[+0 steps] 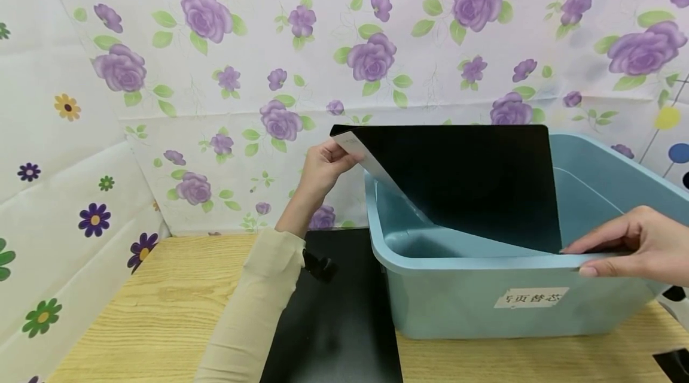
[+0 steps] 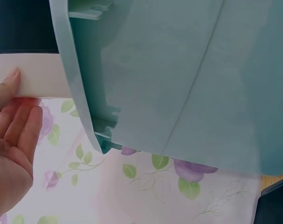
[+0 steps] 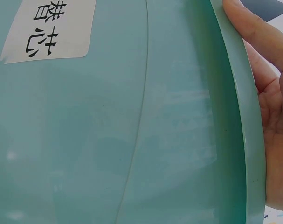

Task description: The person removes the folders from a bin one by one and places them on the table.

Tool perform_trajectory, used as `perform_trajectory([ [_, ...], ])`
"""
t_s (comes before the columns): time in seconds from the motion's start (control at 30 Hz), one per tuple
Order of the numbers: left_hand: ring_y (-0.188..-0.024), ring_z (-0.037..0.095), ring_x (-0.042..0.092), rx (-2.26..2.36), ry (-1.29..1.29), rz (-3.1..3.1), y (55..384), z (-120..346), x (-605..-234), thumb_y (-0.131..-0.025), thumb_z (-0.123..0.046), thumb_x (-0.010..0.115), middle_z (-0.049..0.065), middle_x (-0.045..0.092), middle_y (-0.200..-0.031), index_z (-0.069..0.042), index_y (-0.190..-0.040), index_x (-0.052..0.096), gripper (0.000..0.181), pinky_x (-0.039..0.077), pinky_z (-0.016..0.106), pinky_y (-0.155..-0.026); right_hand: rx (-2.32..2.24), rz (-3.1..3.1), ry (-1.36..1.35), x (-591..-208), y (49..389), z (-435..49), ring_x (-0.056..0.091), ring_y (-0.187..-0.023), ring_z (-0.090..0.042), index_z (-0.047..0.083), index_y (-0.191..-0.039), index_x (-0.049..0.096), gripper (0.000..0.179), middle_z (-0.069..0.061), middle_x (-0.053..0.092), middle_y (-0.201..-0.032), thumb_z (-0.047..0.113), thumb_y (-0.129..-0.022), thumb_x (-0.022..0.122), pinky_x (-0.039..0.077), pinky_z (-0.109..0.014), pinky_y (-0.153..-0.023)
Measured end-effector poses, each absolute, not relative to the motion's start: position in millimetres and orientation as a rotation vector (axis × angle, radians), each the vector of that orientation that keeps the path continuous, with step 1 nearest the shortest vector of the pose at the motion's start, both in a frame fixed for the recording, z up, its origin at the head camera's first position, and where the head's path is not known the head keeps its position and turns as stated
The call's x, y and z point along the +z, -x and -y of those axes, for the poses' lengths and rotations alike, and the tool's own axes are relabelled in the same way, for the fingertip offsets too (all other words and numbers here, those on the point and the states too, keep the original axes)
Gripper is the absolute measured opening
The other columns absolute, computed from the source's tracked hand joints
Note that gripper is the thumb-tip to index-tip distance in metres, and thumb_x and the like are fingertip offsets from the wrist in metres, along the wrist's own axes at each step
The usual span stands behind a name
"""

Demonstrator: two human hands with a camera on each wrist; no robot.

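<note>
My left hand (image 1: 328, 170) pinches the corner of a large, flat black panel (image 1: 468, 179) that has a white strip (image 1: 377, 167) along its left side. In the left wrist view, the thumb of my left hand (image 2: 13, 135) lies on that strip, with the fingers behind it. The panel stands tilted over a light blue plastic bin (image 1: 484, 263), its lower part inside. My right hand (image 1: 640, 245) grips the bin's near rim, thumb outside and fingers inside, with one fingertip right by the panel's lower corner. The right wrist view shows the right hand (image 3: 272, 79) at the rim.
A white paper label (image 1: 533, 297) with printed characters is stuck on the bin's front. Left of the bin, a black mat (image 1: 334, 335) lies on the wooden table (image 1: 156, 311). A flowered cloth (image 1: 301, 72) hangs behind. A black object (image 1: 673, 365) is at the lower right.
</note>
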State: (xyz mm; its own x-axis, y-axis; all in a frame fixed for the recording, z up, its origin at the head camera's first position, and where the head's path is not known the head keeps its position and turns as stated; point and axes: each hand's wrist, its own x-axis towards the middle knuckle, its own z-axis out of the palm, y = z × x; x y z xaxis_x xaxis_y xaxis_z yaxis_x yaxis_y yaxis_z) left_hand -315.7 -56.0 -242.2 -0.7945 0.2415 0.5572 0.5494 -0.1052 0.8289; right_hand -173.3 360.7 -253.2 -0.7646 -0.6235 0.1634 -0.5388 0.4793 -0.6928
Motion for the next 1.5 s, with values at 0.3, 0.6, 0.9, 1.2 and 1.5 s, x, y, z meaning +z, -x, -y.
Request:
perform_trajectory([
  [0.3,-0.087,0.011,0.064,-2.054,0.82,1.848,316.8,60.7,-239.5,-0.082,0.005,0.062,-0.006,0.068,-0.085,0.012,-0.107,0.059,0.026,0.048,0.033,-0.086,-1.159,-2.632,1.043,-256.6,173.1,-364.0,0.068,-0.071,-0.015,0.01,-0.103,0.07,0.033,0.002,0.071,-0.089,-0.011,-0.077,0.063,0.053,-0.029,-0.055],
  [0.6,-0.089,0.012,0.064,-2.149,0.761,1.712,319.3,70.7,-237.9,-0.082,0.007,0.059,-0.005,0.069,-0.087,0.007,-0.106,0.06,0.024,0.049,0.029,-0.085,-1.204,-2.589,1.094,-257.4,173.4,-363.8,0.068,-0.072,-0.016,0.009,-0.105,0.069,0.037,0.0,0.071,-0.09,-0.014,-0.077,0.062,0.053,-0.028,-0.055],
  [0.9,-0.088,0.01,0.064,-2.194,0.69,1.63,319.0,80.0,-233.2,-0.084,0.008,0.057,-0.006,0.069,-0.087,-0.012,-0.092,0.064,0.023,0.047,0.032,-0.088,-1.233,-2.558,1.142,-253.4,172.4,-361.1,0.068,-0.074,-0.012,0.011,-0.106,0.069,0.043,0.002,0.07,-0.091,-0.018,-0.076,0.06,0.053,-0.024,-0.056],
  [1.2,-0.087,0.011,0.065,-2.24,0.651,1.556,318.3,92.6,-228.3,-0.085,0.008,0.056,-0.004,0.069,-0.088,-0.003,-0.103,0.062,0.021,0.049,0.027,-0.083,-1.215,-2.568,1.152,-251.9,172.2,-360.4,0.067,-0.075,-0.011,0.013,-0.106,0.069,0.044,0.005,0.07,-0.092,-0.017,-0.076,0.061,0.052,-0.023,-0.056],
  [1.5,-0.082,0.011,0.065,-2.338,0.666,1.411,317.2,106.9,-224.7,-0.086,0.012,0.052,0.0,0.069,-0.087,-0.011,-0.089,0.066,0.028,0.051,0.022,-0.075,-1.227,-2.551,1.166,-252.7,173.0,-361.2,0.067,-0.075,-0.011,0.013,-0.107,0.068,0.045,0.004,0.07,-0.092,-0.018,-0.075,0.06,0.052,-0.024,-0.055],
])
